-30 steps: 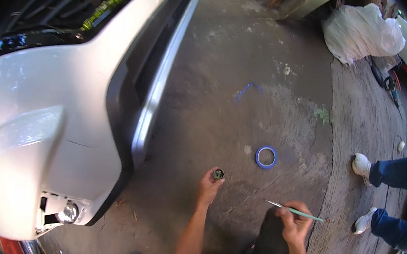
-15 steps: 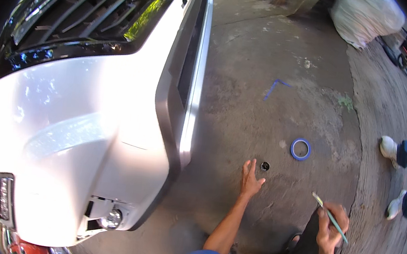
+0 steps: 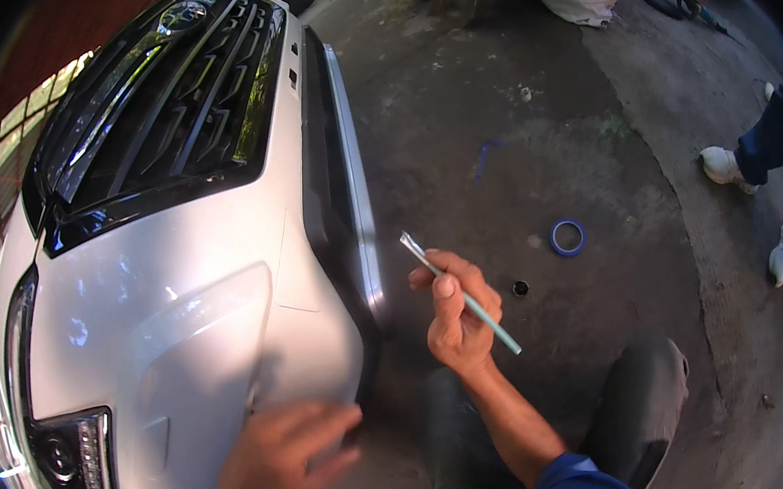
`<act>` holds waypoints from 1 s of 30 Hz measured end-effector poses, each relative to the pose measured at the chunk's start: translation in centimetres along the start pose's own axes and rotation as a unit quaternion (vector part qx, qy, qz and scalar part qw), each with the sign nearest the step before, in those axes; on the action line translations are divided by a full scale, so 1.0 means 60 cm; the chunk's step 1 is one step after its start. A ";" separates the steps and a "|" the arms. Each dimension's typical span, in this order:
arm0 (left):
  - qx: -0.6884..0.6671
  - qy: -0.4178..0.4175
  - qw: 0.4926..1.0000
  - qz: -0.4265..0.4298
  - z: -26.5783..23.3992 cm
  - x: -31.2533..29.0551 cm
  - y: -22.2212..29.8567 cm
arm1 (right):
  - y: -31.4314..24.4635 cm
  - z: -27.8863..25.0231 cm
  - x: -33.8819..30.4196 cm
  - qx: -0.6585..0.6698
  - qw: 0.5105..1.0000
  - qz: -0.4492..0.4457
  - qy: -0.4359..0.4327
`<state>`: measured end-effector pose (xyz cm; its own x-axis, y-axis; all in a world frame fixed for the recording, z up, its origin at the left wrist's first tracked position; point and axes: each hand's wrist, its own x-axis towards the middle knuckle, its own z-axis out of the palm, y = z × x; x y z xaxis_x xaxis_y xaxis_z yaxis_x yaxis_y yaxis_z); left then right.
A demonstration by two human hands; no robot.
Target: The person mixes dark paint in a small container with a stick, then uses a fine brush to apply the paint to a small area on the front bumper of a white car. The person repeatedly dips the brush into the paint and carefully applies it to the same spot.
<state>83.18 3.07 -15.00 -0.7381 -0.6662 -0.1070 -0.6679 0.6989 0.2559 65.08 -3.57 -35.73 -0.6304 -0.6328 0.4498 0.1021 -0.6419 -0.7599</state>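
Holding a slim brush (image 3: 494,327) in my right grip (image 3: 462,319), I make out on the feed a smooth teal handle and a shiny, metal-looking front end. The fingers close around the middle of the shaft, so the brush slants across the grip, its tip out past the fingertips toward the upper left and its tail jutting out at the lower right. My left grip (image 3: 288,453) is blurred, fingers loosely spread wide with nothing visible in it; it hangs over the glossy white bumper (image 3: 218,350), and I cannot tell whether it touches. That bumper is broad and curved, with a raised rounded panel, bordered by a matte dark lower trim (image 3: 325,195) and a straight silvery strip (image 3: 352,164). Above it sits a shiny black grille (image 3: 177,107) with slanted bars. Beyond the right grip, on the rough, stained concrete floor (image 3: 442,126), lie a small round pot (image 3: 520,288), dark inside, and a ring-shaped roll of blue tape (image 3: 580,245), near each other but apart. Over to my right, another person's white shoe (image 3: 722,168) rests on a paler, streaky strip of ground.
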 end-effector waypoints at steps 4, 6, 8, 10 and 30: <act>0.060 -0.220 0.974 -0.006 -0.019 0.023 -0.022 | 0.053 0.003 -0.054 -0.026 0.999 0.001 0.039; 0.082 -0.254 0.963 -0.027 -0.027 0.078 -0.059 | 0.083 -0.005 -0.091 -0.023 0.998 0.035 0.049; 0.061 -0.308 0.949 -0.024 -0.028 0.129 -0.090 | 0.114 0.004 -0.123 0.006 0.995 0.060 0.076; 0.099 -0.386 0.916 -0.038 -0.022 0.155 -0.099 | 0.137 0.017 -0.150 0.035 0.993 0.079 0.086; 0.193 -0.330 0.916 -0.123 -0.010 0.117 -0.095 | 0.230 0.134 -0.119 0.125 0.991 -0.043 0.015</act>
<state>81.90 -5.73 -16.64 -0.3722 -0.6024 -0.7061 -0.7124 0.6730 -0.1986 77.18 -11.43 -45.65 -0.6679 -0.5596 0.4906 0.2321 -0.7830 -0.5771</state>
